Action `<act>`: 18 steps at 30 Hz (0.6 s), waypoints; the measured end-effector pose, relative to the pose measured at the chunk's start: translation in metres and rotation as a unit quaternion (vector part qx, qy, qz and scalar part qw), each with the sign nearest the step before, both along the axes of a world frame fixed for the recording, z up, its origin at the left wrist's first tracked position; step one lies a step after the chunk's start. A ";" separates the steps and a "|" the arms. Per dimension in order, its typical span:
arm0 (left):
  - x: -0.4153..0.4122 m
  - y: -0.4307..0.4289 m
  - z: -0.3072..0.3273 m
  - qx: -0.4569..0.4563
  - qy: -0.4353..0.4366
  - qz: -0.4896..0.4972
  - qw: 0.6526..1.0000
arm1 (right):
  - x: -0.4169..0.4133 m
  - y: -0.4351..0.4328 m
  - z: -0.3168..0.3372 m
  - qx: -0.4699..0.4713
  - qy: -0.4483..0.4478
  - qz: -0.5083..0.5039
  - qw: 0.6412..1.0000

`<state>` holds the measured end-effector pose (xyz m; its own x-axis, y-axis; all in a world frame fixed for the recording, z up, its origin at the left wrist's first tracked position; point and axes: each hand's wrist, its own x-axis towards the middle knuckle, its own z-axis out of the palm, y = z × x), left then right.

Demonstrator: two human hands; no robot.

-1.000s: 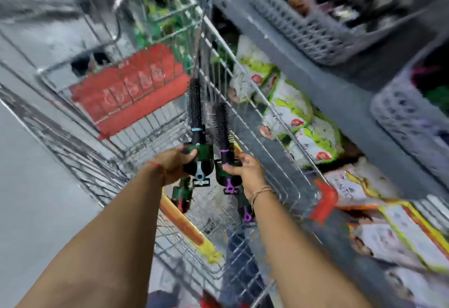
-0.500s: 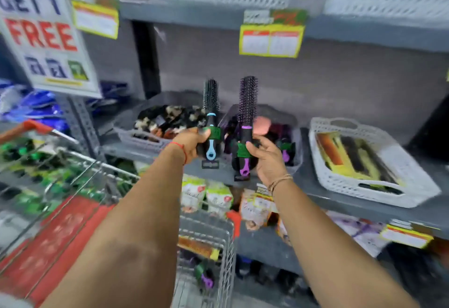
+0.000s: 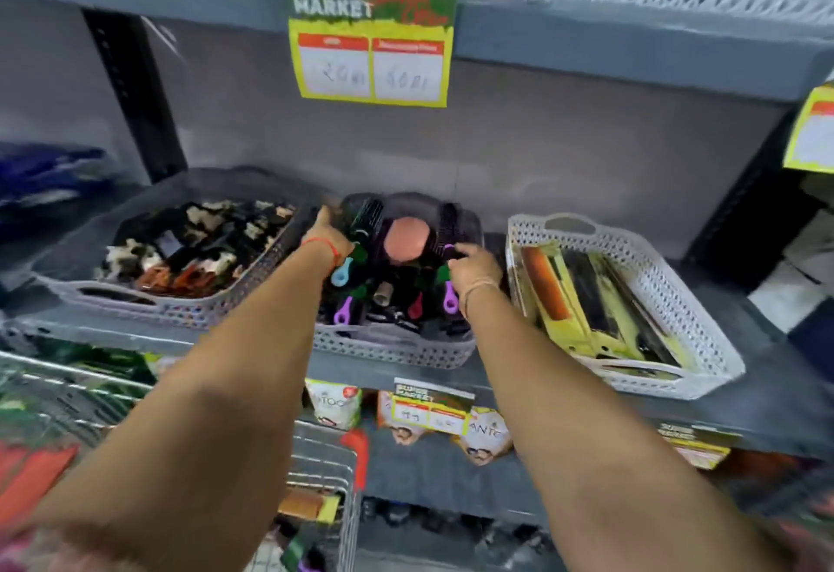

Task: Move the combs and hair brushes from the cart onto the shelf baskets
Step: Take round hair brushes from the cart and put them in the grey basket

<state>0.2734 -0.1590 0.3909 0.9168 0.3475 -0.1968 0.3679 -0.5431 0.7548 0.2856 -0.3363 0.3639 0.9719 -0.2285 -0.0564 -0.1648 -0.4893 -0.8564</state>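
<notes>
My left hand [image 3: 331, 235] grips a round black brush with a blue handle [image 3: 341, 272] and holds it low inside the middle grey basket [image 3: 392, 349] on the shelf. My right hand [image 3: 474, 265] grips a second round brush with a purple handle [image 3: 448, 297] at the right side of the same basket. Both brushes point bristles-first toward the back wall. The basket holds several other brushes, among them a pink padded one [image 3: 406, 240]. The cart [image 3: 325, 463] shows at the lower left, with a few items at its bottom.
A grey basket of hair clips [image 3: 135, 306] stands to the left. A white basket [image 3: 704, 346] of combs in yellow packs stands to the right. A yellow price sign [image 3: 372, 48] hangs from the shelf above. Packets [image 3: 485, 440] lie on the lower shelf.
Both hands have moved forward and down. The two brushes went from upright in front of the shelf to lowered into the middle basket.
</notes>
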 end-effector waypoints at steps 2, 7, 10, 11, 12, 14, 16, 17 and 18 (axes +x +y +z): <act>0.011 0.005 -0.016 0.110 0.005 -0.023 0.994 | -0.003 0.006 -0.009 -0.063 0.017 -0.008 0.998; 0.002 0.002 -0.032 0.358 0.039 -0.071 0.930 | -0.020 0.029 -0.024 -0.289 0.002 0.002 0.957; -0.002 0.008 -0.041 0.453 0.025 -0.059 0.889 | -0.021 0.024 -0.025 -0.360 -0.006 -0.005 0.933; -0.006 0.011 -0.043 0.458 0.028 -0.069 0.886 | -0.020 0.022 -0.025 -0.373 -0.003 -0.001 0.928; -0.011 0.015 -0.042 0.450 0.023 -0.082 0.889 | -0.022 0.021 -0.024 -0.380 0.006 0.003 0.925; -0.019 0.024 -0.037 0.418 -0.016 -0.096 0.903 | -0.027 0.026 -0.017 -0.379 0.017 0.017 0.925; -0.034 0.039 -0.028 0.343 -0.094 -0.066 0.932 | -0.038 0.041 -0.002 -0.334 -0.040 0.024 0.942; -0.040 0.046 -0.023 0.277 -0.151 -0.028 0.948 | -0.042 0.051 0.008 -0.304 -0.094 0.034 0.947; -0.049 0.056 -0.017 0.186 -0.219 0.031 0.957 | -0.048 0.066 0.019 -0.265 -0.150 0.055 0.951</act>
